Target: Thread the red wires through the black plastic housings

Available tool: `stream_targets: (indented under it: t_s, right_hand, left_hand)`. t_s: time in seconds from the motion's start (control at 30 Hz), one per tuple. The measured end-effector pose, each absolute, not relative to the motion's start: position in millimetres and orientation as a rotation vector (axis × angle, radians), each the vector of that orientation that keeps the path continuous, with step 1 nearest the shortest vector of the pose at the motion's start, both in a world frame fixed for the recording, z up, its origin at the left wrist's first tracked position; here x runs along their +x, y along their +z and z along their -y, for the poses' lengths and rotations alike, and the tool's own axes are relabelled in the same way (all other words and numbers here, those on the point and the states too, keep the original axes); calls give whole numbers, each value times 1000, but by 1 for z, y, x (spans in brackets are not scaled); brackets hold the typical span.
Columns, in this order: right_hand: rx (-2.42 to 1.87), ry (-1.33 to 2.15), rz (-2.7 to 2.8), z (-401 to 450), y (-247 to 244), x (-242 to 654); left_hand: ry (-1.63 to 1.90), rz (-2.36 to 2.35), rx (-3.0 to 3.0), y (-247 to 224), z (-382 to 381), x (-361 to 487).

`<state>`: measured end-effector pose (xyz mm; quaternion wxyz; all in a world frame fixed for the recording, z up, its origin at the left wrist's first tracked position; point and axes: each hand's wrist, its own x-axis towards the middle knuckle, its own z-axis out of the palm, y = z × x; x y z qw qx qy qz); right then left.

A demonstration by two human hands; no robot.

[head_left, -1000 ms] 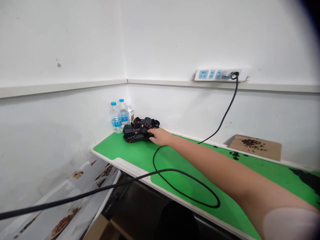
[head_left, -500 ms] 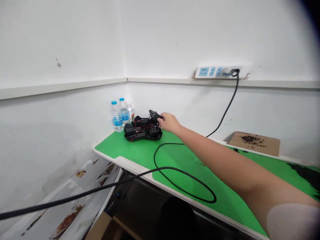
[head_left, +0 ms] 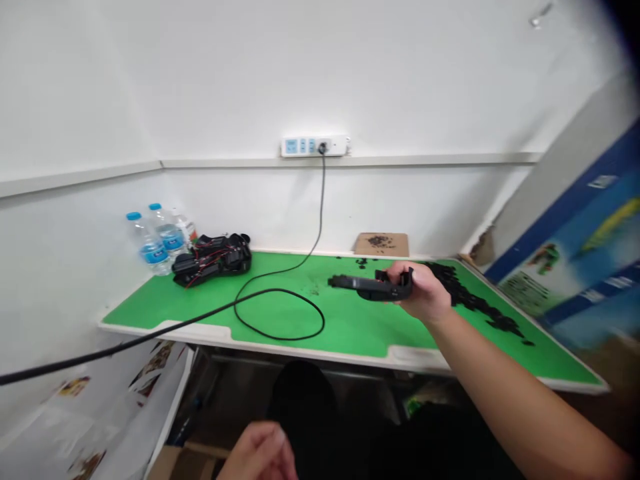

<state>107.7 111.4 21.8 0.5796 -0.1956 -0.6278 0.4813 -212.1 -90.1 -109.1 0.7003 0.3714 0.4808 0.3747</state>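
Observation:
My right hand [head_left: 423, 290] grips a black moulded plastic part [head_left: 367, 287] by one end, holding it above the green-topped table [head_left: 345, 327], well right of the heap. That heap of black plastic parts with thin red wires [head_left: 213, 261] lies at the table's back left corner. My left hand [head_left: 259, 453] shows blurred at the bottom edge, below the table front, touching nothing visible. Its fingers look loosely curled.
Several water bottles [head_left: 153, 243] stand behind the heap. A black cable [head_left: 277, 310] loops across the table up to a wall power strip [head_left: 313, 146]. Small black pieces [head_left: 475, 299] spread along the right side, and more sit on a cardboard sheet [head_left: 382, 245].
My right hand has carried the black part off the heap, rightward across the table. The view has swung, showing the whole table, and my left hand has entered at the bottom.

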Motion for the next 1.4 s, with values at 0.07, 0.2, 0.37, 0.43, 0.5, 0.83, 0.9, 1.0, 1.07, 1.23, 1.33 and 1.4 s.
stream_targets:
  t_s: [0.07,0.2,0.37,0.43,0.5,0.83,0.9,1.0,1.07,1.23,1.33,1.4]
  right_hand:
    - [-454,1086,1530,-95,23,124]
    - [-401,1030,1783,-75,29,145]
    - [-402,861,2041,-55,32,159]
    - [-610,745,1856,-37,24,157]
    - [-833,633,1603,-13,11,148]
    - [-898,528,1197,42,-39,81]
    - [-857,510,1205,38,-38,79]
    - [-786,471,1238,35,-38,80]
    - [-763,473,1271,34,-38,82]
    - [-828,562,1296,30,-38,82]
    - [-811,587,1310,27,-40,84]
    - [-781,575,1331,25,-41,86]
  left_hand:
    - [846,-784,698,-81,69,-175]
    - [594,-429,570,-15,25,-107]
    - [435,-296,682,30,10,-56]
    - [547,-394,754,32,15,-41]
    - [811,-555,790,26,21,-27]
    - [1384,-751,878,-13,27,-5]
    - [1369,-747,853,-9,28,-6]
    - [1342,-735,820,-2,28,-8]
    - [1320,-723,798,2,28,-10]
    - [1247,-702,717,5,27,-13]
    - [1256,-723,690,3,28,-15]
    - [1251,-743,691,2,28,-17]
